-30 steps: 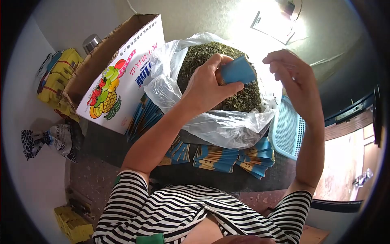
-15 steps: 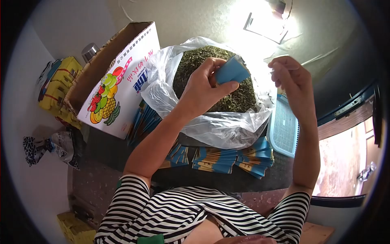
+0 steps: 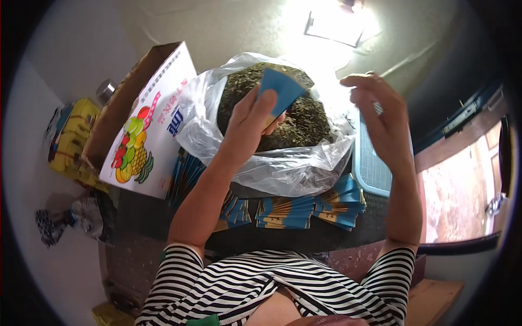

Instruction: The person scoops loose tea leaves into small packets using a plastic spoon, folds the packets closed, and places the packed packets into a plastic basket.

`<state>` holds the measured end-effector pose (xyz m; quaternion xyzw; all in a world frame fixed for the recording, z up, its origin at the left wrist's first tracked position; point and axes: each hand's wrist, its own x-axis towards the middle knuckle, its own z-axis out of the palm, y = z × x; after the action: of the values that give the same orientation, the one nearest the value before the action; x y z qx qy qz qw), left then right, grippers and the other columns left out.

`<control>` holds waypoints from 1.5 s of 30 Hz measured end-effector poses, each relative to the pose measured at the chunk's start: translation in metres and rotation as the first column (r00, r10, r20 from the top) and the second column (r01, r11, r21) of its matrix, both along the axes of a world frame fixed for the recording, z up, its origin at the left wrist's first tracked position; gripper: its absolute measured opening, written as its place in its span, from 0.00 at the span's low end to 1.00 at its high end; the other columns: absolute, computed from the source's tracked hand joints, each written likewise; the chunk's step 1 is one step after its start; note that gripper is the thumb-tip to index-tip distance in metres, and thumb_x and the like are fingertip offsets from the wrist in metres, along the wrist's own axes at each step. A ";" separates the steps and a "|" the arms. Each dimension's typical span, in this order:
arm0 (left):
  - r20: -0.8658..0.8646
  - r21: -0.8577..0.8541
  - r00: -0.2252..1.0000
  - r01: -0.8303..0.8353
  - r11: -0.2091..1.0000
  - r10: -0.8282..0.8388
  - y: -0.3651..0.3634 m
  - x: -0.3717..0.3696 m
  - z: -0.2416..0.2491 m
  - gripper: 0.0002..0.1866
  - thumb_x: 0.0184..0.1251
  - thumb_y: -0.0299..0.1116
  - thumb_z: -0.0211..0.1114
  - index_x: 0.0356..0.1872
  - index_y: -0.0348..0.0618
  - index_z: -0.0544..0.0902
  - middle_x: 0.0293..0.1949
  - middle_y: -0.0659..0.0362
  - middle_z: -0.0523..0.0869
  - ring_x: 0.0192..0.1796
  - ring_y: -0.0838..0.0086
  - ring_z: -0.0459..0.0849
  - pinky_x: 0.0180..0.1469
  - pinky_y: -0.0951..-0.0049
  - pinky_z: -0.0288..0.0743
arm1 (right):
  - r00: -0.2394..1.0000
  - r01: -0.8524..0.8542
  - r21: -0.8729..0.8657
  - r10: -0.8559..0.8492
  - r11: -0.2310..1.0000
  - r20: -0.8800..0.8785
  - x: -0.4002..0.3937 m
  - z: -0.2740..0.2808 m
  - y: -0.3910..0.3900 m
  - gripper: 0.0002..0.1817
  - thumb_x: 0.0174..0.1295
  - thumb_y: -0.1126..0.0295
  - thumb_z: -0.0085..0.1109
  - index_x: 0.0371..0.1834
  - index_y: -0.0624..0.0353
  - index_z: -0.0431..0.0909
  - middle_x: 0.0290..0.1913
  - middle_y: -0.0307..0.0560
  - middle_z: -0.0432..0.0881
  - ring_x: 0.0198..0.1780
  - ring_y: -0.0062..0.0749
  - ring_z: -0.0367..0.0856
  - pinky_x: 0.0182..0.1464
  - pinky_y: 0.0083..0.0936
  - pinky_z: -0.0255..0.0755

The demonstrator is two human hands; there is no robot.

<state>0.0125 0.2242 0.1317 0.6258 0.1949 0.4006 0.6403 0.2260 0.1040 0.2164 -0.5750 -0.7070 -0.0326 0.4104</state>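
My left hand (image 3: 250, 117) is closed around a blue paper packet (image 3: 280, 92), thumb lying on its blue face. It is above an open clear plastic bag (image 3: 304, 176) filled with dried, dark green leaf pieces (image 3: 304, 119). To the bag's right, my right hand (image 3: 378, 106) is raised over a light blue plastic basket (image 3: 372, 168). Its thumb and forefinger are apart and I see nothing between them, though the fingers are slightly blurred. Fanned stacks of blue and tan packets (image 3: 285, 212) lie along the near side of the bag.
A white carton (image 3: 157, 125) with printed fruit stands open to the left. Behind it are a metal lid (image 3: 106, 91) and a yellow bundle (image 3: 76, 136). A bright lamp (image 3: 348, 8) shines at the back over a flat square object (image 3: 334, 27). Dark table surface (image 3: 244, 242) shows in front.
My left hand has turned, tilting the blue packet so its broad face shows. My right hand's fingers have spread a little. The whole view has shifted slightly.
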 end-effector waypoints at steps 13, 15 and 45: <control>0.002 -0.108 0.971 0.237 0.965 -0.239 -0.095 -0.011 -0.023 0.32 0.57 0.31 0.78 0.62 0.33 0.76 0.47 0.57 0.85 0.47 0.77 0.84 0.50 0.76 0.78 | 0.950 -0.234 0.166 0.261 0.958 -0.171 -0.017 -0.056 -0.078 0.09 0.66 0.72 0.59 0.48 0.59 0.79 0.33 0.49 0.85 0.31 0.45 0.86 0.34 0.36 0.79; -0.022 -0.086 0.959 0.280 0.956 -0.283 -0.112 -0.006 -0.025 0.28 0.60 0.30 0.74 0.61 0.33 0.77 0.49 0.57 0.85 0.50 0.76 0.83 0.53 0.73 0.77 | 0.918 -0.332 0.038 0.332 0.942 -0.216 -0.017 -0.068 -0.090 0.09 0.67 0.68 0.62 0.45 0.60 0.78 0.30 0.47 0.83 0.30 0.43 0.86 0.32 0.36 0.77; -0.248 0.857 0.967 0.245 0.454 -0.054 -0.175 0.028 -0.152 0.15 0.49 0.29 0.73 0.41 0.49 0.89 0.38 0.64 0.85 0.43 0.70 0.84 0.50 0.64 0.71 | 0.821 0.546 -0.200 -0.567 0.814 -0.064 0.263 -0.127 -0.011 0.10 0.67 0.68 0.61 0.40 0.64 0.84 0.27 0.48 0.86 0.31 0.31 0.85 0.38 0.29 0.76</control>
<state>0.0406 0.0492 -0.0198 0.9145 -0.0366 0.3254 0.2376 0.4885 0.0930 0.0889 -0.7909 -0.4817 -0.0549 0.3734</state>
